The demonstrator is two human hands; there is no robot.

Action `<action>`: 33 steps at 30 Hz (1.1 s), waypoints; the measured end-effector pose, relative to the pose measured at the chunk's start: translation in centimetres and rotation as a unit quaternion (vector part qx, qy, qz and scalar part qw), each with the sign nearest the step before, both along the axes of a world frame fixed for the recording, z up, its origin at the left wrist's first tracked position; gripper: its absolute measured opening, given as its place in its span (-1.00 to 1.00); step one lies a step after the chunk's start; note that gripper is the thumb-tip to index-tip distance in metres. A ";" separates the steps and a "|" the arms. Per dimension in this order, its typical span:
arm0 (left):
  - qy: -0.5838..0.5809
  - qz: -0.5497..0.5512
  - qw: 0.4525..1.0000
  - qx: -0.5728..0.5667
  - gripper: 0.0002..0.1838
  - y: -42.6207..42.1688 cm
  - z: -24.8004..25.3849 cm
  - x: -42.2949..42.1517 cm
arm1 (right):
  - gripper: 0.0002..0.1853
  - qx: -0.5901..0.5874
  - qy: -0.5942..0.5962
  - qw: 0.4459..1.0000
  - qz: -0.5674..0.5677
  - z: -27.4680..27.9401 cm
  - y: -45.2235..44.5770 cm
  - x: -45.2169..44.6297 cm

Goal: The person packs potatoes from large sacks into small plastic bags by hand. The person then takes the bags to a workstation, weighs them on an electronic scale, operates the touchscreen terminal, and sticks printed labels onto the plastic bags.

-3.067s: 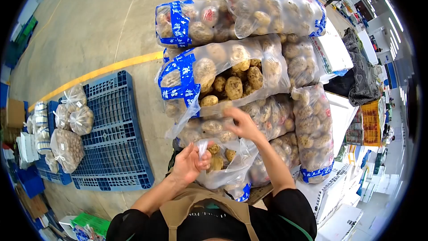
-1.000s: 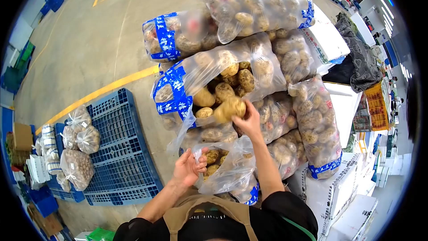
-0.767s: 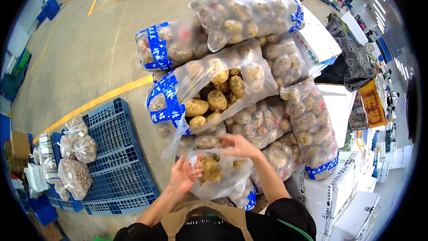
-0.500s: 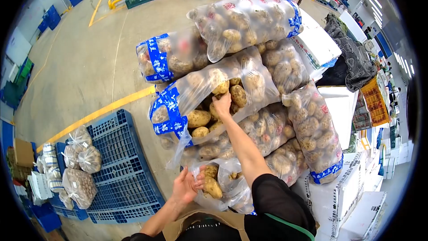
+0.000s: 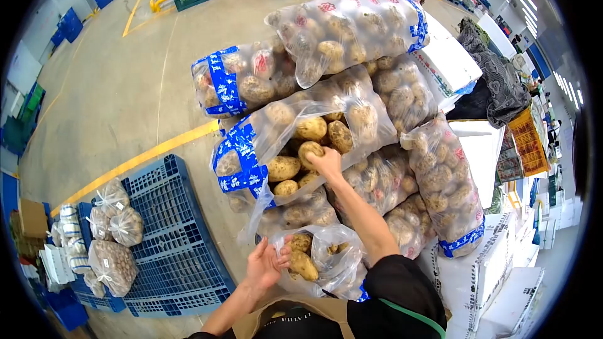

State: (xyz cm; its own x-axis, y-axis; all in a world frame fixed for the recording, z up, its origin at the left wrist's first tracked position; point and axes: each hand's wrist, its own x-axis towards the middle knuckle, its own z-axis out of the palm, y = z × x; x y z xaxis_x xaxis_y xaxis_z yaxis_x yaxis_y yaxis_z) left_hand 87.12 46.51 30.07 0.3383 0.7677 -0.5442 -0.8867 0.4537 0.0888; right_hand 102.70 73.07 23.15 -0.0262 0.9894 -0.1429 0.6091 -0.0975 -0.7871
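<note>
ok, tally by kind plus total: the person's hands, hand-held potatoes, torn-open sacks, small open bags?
Bare left hand and bare right hand: 2
Round yellow-brown potato in the right hand: 1
Torn-open, clear plastic, blue-banded sack: 1
Small, open, clear plastic bag: 1
Total: 5

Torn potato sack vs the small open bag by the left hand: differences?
Size: the torn sack is much larger than the small bag.
Opening: the torn sack gapes through a ragged hole in its side; the small bag's opening is beside the left hand.
Hands: the right hand grasps a potato at the torn sack, none at the small bag.
Shared: see-through plastic, potatoes inside.
</note>
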 end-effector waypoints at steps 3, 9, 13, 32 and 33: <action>-0.023 0.016 1.000 0.012 -0.28 -0.1 -0.2 0.3 | -0.38 0.021 0.081 0.991 0.102 4.8 -5.8 3.6; 0.048 0.032 0.998 0.009 -0.34 0.2 1.4 1.2 | -0.26 -0.005 0.057 0.890 0.452 0.0 -14.4 9.4; 0.052 0.026 0.998 0.015 -0.32 -0.3 0.7 1.2 | -0.42 -0.077 0.001 0.933 0.350 8.6 -8.5 3.6; -0.067 -0.004 0.998 0.014 -0.36 -0.5 -0.9 -0.2 | -0.17 0.024 -0.179 0.957 0.229 -2.4 9.3 -0.4; -0.064 -0.008 0.998 0.014 -0.37 -0.2 -0.9 -0.1 | -0.19 0.042 -0.182 0.953 0.238 -3.2 9.2 -0.7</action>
